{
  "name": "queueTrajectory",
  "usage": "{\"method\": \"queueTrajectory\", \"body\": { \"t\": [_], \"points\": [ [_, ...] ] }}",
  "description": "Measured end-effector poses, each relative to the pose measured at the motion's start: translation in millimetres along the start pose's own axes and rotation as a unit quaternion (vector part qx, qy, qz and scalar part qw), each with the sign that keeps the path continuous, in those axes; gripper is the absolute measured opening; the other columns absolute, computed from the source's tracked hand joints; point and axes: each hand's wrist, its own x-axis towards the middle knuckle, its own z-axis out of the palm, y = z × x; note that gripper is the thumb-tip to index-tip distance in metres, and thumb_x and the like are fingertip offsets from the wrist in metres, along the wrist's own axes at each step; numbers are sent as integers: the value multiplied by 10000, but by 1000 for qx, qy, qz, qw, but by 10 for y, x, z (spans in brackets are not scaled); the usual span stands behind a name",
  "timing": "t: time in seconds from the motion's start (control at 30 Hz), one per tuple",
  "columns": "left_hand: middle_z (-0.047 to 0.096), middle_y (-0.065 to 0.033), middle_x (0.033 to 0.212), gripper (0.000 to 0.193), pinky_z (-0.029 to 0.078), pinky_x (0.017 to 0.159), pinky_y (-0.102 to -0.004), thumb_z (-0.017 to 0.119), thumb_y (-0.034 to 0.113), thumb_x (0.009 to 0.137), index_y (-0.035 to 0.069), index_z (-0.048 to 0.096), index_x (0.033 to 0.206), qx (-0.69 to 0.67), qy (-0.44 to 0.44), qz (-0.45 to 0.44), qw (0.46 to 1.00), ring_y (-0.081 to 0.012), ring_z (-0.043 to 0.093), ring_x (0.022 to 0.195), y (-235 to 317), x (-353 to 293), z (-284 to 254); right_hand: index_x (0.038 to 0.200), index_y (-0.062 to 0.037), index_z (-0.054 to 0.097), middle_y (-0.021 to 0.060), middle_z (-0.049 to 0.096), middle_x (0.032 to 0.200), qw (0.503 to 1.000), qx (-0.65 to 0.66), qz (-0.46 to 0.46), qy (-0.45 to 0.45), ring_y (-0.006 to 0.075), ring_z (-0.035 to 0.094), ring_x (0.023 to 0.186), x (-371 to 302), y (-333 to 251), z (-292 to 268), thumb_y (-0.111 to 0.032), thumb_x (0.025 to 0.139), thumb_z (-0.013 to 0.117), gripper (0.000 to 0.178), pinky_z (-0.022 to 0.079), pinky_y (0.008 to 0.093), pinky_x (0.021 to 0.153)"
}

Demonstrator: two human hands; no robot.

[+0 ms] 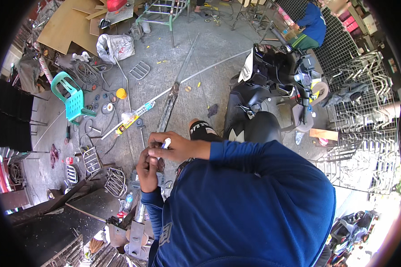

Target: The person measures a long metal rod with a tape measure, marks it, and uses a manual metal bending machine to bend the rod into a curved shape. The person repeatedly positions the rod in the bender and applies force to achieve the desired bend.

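White marker (166,143), a slim pen-like stick, sits in the right hand (171,147) in the head view, just left of the middle, in front of the wearer's blue sweatshirt (249,209). The right fingers are closed around it, its end poking up between them. The left hand (148,169) is against the right one, thumb raised and fingers curled; whether it grips anything I cannot tell. Beyond the hands, a long metal bar (168,110) stretches away over the concrete floor (200,104). To its left are a yellow package (121,128), a round orange-yellow container (121,93) and a green plastic armchair (75,103). Bent-tube metal frames (116,182) lie nearer, at left. A black motorcycle (272,66) stands at right, near another person in blue (314,26).
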Motion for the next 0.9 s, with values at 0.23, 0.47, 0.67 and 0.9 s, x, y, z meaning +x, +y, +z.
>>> {"method": "queueTrajectory", "body": {
  "t": [0.23, 0.47, 0.67, 0.9],
  "points": [
    [661, -250, 771, 480, 486, 635, -519, 426, 453, 1081, 30, 619, 960, 494, 154, -2, 856, -435, 655, 716, -1267, 2258, 90, 1126, -98, 724, 131, 699, 1121, 874, -465, 107, 94, 294, 642, 1118, 1128, 1943, -3431, -500, 1016, 535, 457, 481, 467, 975],
    [695, -322, 918, 612, 530, 829, -541, 436, 531, 1035, -22, 683, 1120, 580, -70, -307, 751, -490, 678, 969, -2402, 2982, 116, 1212, -219, 744, 107, 669, 1285, 728, -647, 218, 61, 309, 526, 1302, 1619, 3475, -5770, -555, 957, 509, 483, 184, 698, 1158],
    [700, -296, 889, 650, 535, 798, -509, 473, 570, 1010, -37, 699, 1063, 486, -45, -430, 759, -446, 692, 928, -2402, 2635, 380, 867, -177, 828, 107, 764, 998, 807, -534, 237, -90, 334, 574, 1226, 1111, 3021, -6786, -485, 852, 638, 361, 314, 580, 1139],
    [706, -259, 859, 682, 538, 774, -461, 505, 610, 983, -37, 711, 1036, 446, 18, -483, 753, -392, 702, 906, -2143, 2672, 653, 1010, -93, 677, 150, 683, 872, 820, -150, 180, 522, 314, 659, 852, 1078, 3616, -6821, -288, 898, 630, 230, 511, 482, 825]
  ]
}}
